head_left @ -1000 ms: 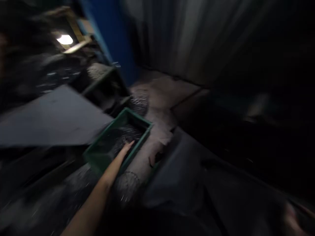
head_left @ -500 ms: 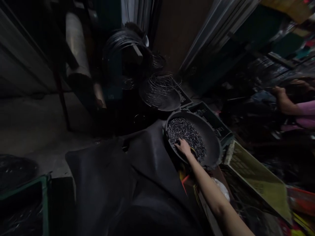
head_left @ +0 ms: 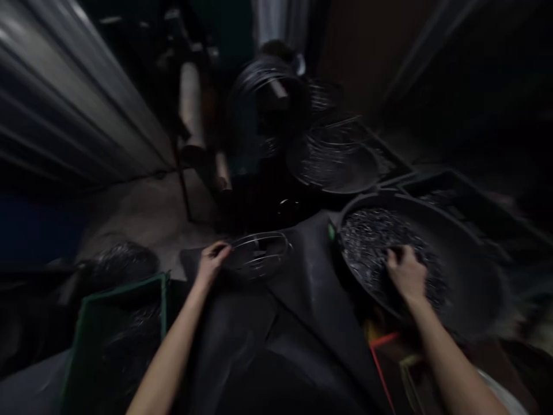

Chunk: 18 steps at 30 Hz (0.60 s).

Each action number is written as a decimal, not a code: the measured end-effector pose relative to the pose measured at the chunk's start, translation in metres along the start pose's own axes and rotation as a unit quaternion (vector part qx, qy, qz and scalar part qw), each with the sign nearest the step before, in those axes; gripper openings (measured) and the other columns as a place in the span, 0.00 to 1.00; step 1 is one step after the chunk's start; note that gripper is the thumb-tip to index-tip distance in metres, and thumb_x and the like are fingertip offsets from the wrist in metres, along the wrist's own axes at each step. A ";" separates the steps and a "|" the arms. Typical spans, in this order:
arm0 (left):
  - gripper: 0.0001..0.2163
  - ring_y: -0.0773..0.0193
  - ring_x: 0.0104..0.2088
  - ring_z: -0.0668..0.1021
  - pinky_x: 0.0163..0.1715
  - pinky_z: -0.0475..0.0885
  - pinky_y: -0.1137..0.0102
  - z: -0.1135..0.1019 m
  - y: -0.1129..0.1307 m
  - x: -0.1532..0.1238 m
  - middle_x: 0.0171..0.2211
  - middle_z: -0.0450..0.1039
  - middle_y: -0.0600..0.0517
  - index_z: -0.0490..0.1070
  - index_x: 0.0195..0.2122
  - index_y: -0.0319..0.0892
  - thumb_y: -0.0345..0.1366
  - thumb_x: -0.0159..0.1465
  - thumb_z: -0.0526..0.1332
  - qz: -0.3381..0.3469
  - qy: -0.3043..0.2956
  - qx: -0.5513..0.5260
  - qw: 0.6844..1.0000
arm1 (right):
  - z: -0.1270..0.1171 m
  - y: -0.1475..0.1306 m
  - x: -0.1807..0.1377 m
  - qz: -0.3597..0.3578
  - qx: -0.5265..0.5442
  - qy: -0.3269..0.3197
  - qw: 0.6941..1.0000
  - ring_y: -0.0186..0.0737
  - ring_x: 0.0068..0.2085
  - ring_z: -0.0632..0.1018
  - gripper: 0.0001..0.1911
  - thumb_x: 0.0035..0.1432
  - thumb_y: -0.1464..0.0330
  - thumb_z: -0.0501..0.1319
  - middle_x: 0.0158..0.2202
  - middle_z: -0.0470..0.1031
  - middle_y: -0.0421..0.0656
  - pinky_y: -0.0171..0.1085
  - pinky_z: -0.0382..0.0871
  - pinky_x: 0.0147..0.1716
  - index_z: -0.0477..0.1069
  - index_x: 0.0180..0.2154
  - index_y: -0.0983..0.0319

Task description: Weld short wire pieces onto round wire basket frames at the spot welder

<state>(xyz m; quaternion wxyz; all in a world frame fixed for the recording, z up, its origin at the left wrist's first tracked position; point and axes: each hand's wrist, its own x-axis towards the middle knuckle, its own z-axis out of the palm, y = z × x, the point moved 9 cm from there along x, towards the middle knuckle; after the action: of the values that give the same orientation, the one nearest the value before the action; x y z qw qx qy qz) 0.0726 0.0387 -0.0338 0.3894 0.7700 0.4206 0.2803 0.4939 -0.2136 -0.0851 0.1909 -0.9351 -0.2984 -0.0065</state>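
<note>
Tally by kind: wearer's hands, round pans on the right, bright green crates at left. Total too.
Hands: 2 (left hand, right hand)
Round pans: 2 (near pan, pan behind it); farther back is too dark to count
Bright green crates: 1 (green crate)
Total: 5

Small glinting metal pieces (head_left: pixel 371 242) lie jumbled in a dark basin (head_left: pixel 470 279); a blurred wire-like loop (head_left: pixel 261 236) adjoins the left hand (head_left: pixel 211 259).

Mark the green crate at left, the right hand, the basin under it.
Green crate (head_left: pixel 101 314), head view: inner far wall.
Right hand (head_left: pixel 407 276), head view: back of hand.
Basin (head_left: pixel 470 279), head view: bare inner side.
</note>
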 end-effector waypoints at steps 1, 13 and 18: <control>0.14 0.63 0.34 0.76 0.36 0.74 0.65 -0.008 -0.015 -0.006 0.35 0.73 0.49 0.72 0.39 0.36 0.42 0.67 0.54 -0.020 0.008 0.007 1.000 | -0.012 -0.012 -0.006 -0.020 0.026 0.039 0.999 0.45 0.28 0.72 0.23 0.60 0.55 0.49 0.31 0.74 0.51 0.42 0.62 0.28 0.70 0.42 0.66; 0.38 0.47 0.53 0.65 0.53 0.60 0.51 0.023 0.035 -0.020 0.54 0.60 0.41 0.49 0.65 0.45 0.41 0.56 0.64 0.050 -0.082 0.241 0.966 | 0.046 -0.154 -0.117 -0.222 0.334 -0.150 0.904 0.41 0.36 0.79 0.12 0.59 0.59 0.58 0.33 0.79 0.43 0.40 0.73 0.39 0.75 0.35 0.59; 0.30 0.57 0.42 0.71 0.45 0.67 0.61 0.003 0.016 -0.014 0.41 0.65 0.49 0.61 0.59 0.46 0.43 0.56 0.65 0.051 -0.074 0.148 0.985 | 0.047 -0.155 -0.106 -0.083 0.402 -0.248 0.877 0.34 0.22 0.74 0.18 0.53 0.56 0.63 0.28 0.75 0.40 0.34 0.70 0.20 0.74 0.41 0.60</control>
<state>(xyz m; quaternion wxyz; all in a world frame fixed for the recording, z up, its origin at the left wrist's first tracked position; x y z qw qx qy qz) 0.0748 0.0197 -0.0230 0.2863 0.8582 0.3877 0.1765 0.3148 -0.1399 -0.0874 0.4691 -0.7204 -0.3898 0.3302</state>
